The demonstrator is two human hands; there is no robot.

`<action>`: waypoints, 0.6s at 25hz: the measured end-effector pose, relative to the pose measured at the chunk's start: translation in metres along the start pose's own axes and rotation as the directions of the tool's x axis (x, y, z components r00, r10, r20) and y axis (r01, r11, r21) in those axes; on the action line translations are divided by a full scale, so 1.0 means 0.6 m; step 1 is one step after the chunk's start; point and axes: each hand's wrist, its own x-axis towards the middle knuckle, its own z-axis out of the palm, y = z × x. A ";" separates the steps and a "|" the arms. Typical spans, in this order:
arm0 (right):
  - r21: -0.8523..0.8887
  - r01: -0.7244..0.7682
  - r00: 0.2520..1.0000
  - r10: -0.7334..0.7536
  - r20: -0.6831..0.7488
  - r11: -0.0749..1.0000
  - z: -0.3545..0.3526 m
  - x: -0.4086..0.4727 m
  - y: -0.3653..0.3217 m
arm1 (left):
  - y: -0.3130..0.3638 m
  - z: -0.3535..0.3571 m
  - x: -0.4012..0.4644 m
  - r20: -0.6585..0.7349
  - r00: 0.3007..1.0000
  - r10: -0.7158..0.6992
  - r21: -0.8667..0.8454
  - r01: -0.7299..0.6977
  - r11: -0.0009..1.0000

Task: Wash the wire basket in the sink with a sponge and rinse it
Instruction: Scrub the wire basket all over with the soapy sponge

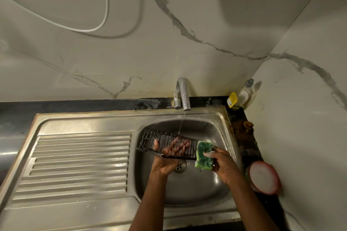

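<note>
Scrubbing step: left hand [165, 157] grips the wire basket [167, 143] over the sink [223, 118] under running water; right hand [223, 165] pinches the sponge [204, 155] at its end; next, likely wipe along the wires

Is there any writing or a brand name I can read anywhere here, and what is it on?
Yellow label on the bottle in the corner: it carries print, but too small and blurred to read.
Sponge, tap, sink, pink-rimmed tub: no writing visible.
</note>
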 end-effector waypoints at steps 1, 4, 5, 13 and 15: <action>0.004 0.013 1.000 -0.013 0.015 1.000 0.001 -0.002 -0.002 | 0.007 0.006 -0.002 0.118 0.993 0.024 0.031 -0.028 0.999; 0.014 0.074 0.996 -0.074 0.049 0.997 0.001 -0.012 -0.006 | 0.029 0.033 -0.005 0.356 0.931 0.086 0.042 -0.107 0.993; 0.006 0.101 0.993 -0.101 0.052 0.995 0.002 -0.018 -0.009 | 0.032 0.049 -0.009 0.313 0.945 0.098 0.020 -0.110 0.994; -0.546 0.530 0.762 -0.647 -0.031 0.650 0.069 -0.042 -0.046 | -0.022 0.105 -0.019 -0.122 0.968 0.219 -0.125 -0.234 0.964; -0.675 0.618 0.578 -0.815 0.043 0.403 0.106 -0.046 -0.056 | -0.027 0.113 -0.027 -0.091 0.969 0.230 -0.177 -0.243 0.954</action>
